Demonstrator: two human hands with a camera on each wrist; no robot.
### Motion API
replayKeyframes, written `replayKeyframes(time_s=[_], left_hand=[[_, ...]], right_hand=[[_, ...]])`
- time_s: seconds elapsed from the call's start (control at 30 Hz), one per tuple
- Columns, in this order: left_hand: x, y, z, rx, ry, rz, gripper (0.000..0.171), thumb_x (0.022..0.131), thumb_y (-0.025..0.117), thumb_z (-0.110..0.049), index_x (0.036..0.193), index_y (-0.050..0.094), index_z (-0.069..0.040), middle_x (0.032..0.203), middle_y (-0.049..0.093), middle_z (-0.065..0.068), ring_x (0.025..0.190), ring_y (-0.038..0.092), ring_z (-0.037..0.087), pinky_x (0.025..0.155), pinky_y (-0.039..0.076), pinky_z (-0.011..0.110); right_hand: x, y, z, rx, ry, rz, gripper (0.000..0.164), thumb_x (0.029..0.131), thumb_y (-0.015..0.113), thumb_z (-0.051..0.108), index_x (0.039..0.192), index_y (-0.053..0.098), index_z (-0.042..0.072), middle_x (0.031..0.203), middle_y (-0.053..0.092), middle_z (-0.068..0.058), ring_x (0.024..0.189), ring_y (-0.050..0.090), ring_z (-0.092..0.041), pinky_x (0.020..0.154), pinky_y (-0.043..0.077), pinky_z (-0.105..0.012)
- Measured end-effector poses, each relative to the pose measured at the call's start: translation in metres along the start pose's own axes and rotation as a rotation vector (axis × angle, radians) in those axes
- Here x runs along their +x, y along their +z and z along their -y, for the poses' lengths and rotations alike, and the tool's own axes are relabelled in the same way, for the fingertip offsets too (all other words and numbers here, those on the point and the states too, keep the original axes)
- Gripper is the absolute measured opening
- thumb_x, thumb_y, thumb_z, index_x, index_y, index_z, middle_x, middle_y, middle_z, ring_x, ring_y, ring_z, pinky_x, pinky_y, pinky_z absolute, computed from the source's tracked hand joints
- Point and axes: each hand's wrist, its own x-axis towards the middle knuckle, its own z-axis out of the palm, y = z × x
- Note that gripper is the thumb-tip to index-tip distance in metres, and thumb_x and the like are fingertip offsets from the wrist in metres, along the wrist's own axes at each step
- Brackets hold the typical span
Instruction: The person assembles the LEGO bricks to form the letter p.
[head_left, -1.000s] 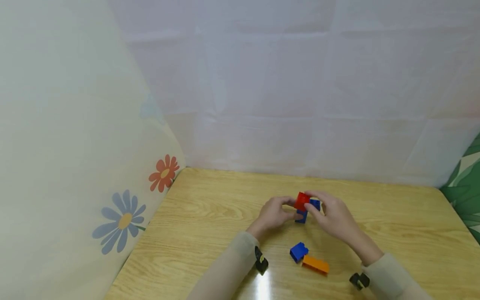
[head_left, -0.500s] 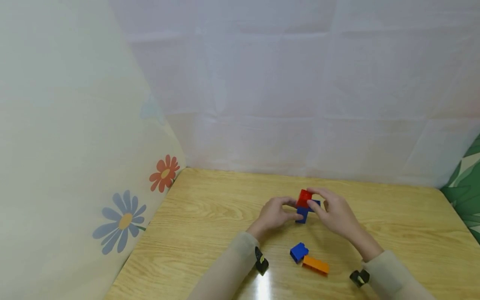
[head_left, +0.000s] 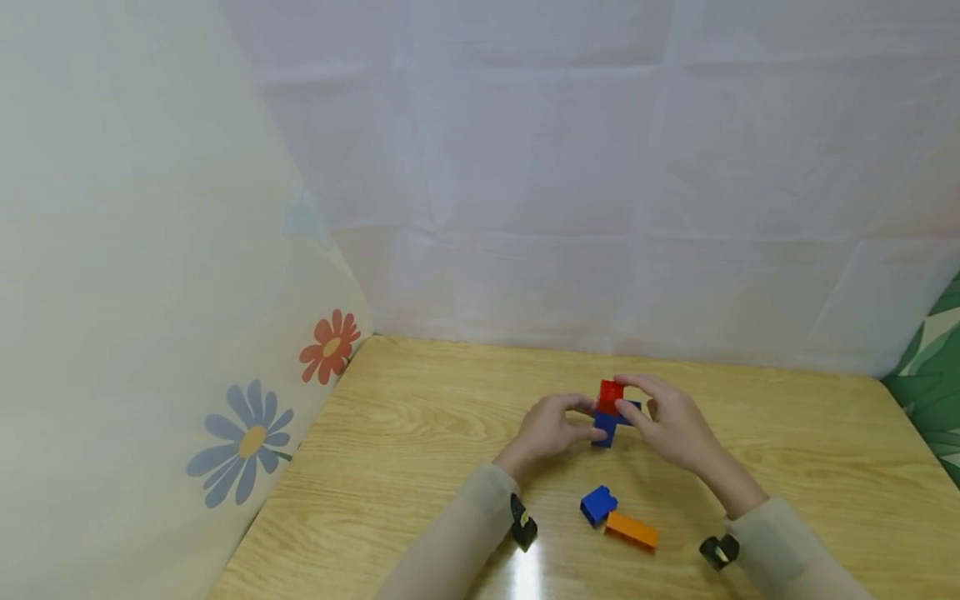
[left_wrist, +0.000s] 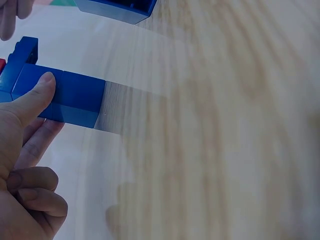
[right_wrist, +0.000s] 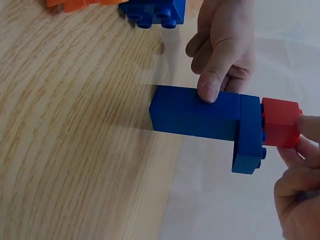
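Two square blue toy bricks form a column standing on the table, with a longer blue brick across the top that overhangs to the right. My left hand pinches the column, thumb on its near face in the left wrist view. A red brick sits at the studs of the overhanging brick, on the end above the column; some blue studs show along its lower edge. My right hand grips this red brick between thumb and fingers.
Nearer the front of the wooden table lie a loose blue brick and an orange brick, close together. A pale cloth hangs behind the table, and a flowered sheet stands at the left.
The red brick, in my right hand, has shifted slightly right and back and turned to line up with the blue bricks. My left hand has stayed in place on the column.
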Motion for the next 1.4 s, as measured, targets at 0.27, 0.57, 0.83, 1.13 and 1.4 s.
replayKeyframes(time_s=[0.27, 0.57, 0.83, 1.13, 1.4], left_hand=[[0.0001, 0.0009, 0.0008, -0.003, -0.002, -0.006, 0.040, 0.088, 0.084, -0.043, 0.121, 0.076, -0.023, 0.114, 0.073, -0.014, 0.117, 0.064, 0.012, 0.104, 0.047, 0.045], [-0.0001, 0.0000, -0.0003, -0.005, -0.007, 0.000, 0.040, 0.088, 0.084, -0.043, 0.122, 0.076, -0.023, 0.115, 0.073, -0.013, 0.117, 0.064, 0.013, 0.105, 0.047, 0.046], [0.0002, 0.0004, -0.0004, -0.008, -0.014, 0.001, 0.041, 0.088, 0.084, -0.043, 0.123, 0.075, -0.022, 0.115, 0.073, -0.013, 0.116, 0.064, 0.013, 0.105, 0.047, 0.046], [0.0009, 0.0005, -0.0004, 0.003, -0.011, 0.001, 0.042, 0.088, 0.084, -0.042, 0.123, 0.075, -0.022, 0.115, 0.073, -0.013, 0.117, 0.064, 0.013, 0.104, 0.047, 0.045], [0.0005, 0.0002, -0.0018, 0.004, -0.003, 0.000, 0.042, 0.088, 0.085, -0.042, 0.123, 0.075, -0.020, 0.116, 0.074, -0.010, 0.117, 0.064, 0.016, 0.105, 0.047, 0.047]], right_hand=[[0.0027, -0.0004, -0.0026, 0.012, 0.055, 0.035, 0.037, 0.104, 0.067, 0.024, 0.139, 0.065, 0.012, 0.088, 0.061, -0.004, 0.042, 0.030, -0.007, 0.039, 0.033, -0.026], [0.0045, -0.0029, -0.0022, 0.010, 0.051, 0.045, 0.035, 0.103, 0.068, 0.025, 0.136, 0.067, 0.011, 0.092, 0.063, -0.003, 0.045, 0.031, -0.008, 0.042, 0.032, -0.026], [0.0051, -0.0032, -0.0035, -0.008, 0.038, 0.038, 0.035, 0.102, 0.069, 0.022, 0.135, 0.067, 0.009, 0.100, 0.067, -0.004, 0.045, 0.031, -0.008, 0.042, 0.032, -0.026], [0.0056, -0.0031, -0.0047, -0.013, 0.018, 0.031, 0.035, 0.101, 0.071, 0.020, 0.133, 0.069, 0.007, 0.126, 0.069, -0.012, 0.048, 0.031, -0.008, 0.044, 0.032, -0.026], [0.0061, -0.0022, -0.0060, 0.002, 0.021, 0.043, 0.034, 0.102, 0.070, 0.019, 0.133, 0.068, 0.007, 0.127, 0.068, -0.012, 0.046, 0.033, -0.007, 0.043, 0.034, -0.026]])
